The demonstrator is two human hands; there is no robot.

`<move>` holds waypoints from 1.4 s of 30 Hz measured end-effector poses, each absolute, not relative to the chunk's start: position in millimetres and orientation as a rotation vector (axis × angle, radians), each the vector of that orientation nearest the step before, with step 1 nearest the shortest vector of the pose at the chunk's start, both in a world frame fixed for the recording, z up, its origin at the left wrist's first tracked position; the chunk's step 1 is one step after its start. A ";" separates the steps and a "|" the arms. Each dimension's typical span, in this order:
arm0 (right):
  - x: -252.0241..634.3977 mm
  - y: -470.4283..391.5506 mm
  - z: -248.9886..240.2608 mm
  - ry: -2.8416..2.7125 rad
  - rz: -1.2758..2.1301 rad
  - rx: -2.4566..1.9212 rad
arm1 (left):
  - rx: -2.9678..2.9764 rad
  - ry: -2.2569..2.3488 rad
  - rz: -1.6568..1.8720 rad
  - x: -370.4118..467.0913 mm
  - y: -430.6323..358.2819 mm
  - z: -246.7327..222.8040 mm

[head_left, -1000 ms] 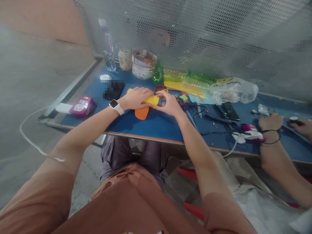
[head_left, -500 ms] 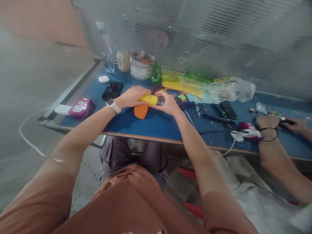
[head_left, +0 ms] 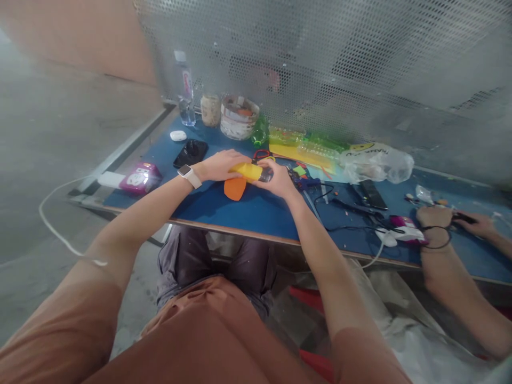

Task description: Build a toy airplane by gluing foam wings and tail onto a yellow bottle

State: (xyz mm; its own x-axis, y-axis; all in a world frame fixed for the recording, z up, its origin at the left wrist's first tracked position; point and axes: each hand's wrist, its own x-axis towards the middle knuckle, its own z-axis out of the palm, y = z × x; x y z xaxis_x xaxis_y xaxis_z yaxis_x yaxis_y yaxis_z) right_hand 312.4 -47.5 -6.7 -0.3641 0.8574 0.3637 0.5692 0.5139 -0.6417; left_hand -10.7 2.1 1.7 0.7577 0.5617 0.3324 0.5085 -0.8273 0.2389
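Between my hands, just above the blue tabletop, lies a yellow-wrapped cylinder [head_left: 248,170] with a dark, see-through right end; it looks like a small bottle. My left hand [head_left: 223,163], with a white watch on the wrist, is closed over its left part. Fingers and thumb of my right hand [head_left: 277,178] curve round the dark end. Below the cylinder, an orange rounded piece [head_left: 234,188] shows, partly hidden by the left hand; whether it is attached I cannot tell. Just behind are scissors [head_left: 262,154] with red and yellow handles.
A black phone [head_left: 191,153], a purple power socket [head_left: 141,178] and a water bottle [head_left: 186,96] stand left. Behind are a paper-covered tub [head_left: 239,124], green plastic bottles [head_left: 260,133] and a plastic bag [head_left: 378,161]. A glue gun [head_left: 310,183] lies right. Farther right, another person's hands [head_left: 436,217] work.
The view has tilted slightly, so the table sits a little lower. Both hands keep hold of the yellow-wrapped cylinder in nearly the same place.
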 end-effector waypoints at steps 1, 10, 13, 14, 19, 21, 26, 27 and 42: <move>312.2 -48.1 -6.5 -2.074 0.541 -1.167 | 2.812 0.866 0.603 -10.4 1.1 2.2; 314.1 -45.8 -19.0 -2.011 0.556 -1.184 | 2.762 0.897 0.757 -9.6 -8.4 14.3; 312.5 -45.4 -21.6 -1.967 0.537 -1.156 | 2.738 0.953 0.898 -9.8 -9.4 19.3; 312.1 -45.2 -21.6 -1.953 0.516 -1.152 | 2.728 0.973 0.937 -10.3 -9.5 20.9; 313.7 -33.1 -21.3 -1.876 0.391 -1.189 | 2.661 1.113 1.076 -15.3 -6.5 24.5; 314.3 -21.5 -22.9 -1.878 0.374 -1.216 | 2.644 1.156 1.098 -17.2 -4.3 23.8; 306.0 16.3 -25.1 -1.935 0.376 -1.252 | 2.616 1.229 1.205 -16.7 -1.3 19.5; 302.5 24.0 -24.0 -1.939 0.391 -1.247 | 2.610 1.241 1.237 -15.9 -0.9 18.2; 280.9 69.6 -18.7 -2.098 0.385 -1.265 | 2.765 0.452 1.023 12.3 -13.6 -9.4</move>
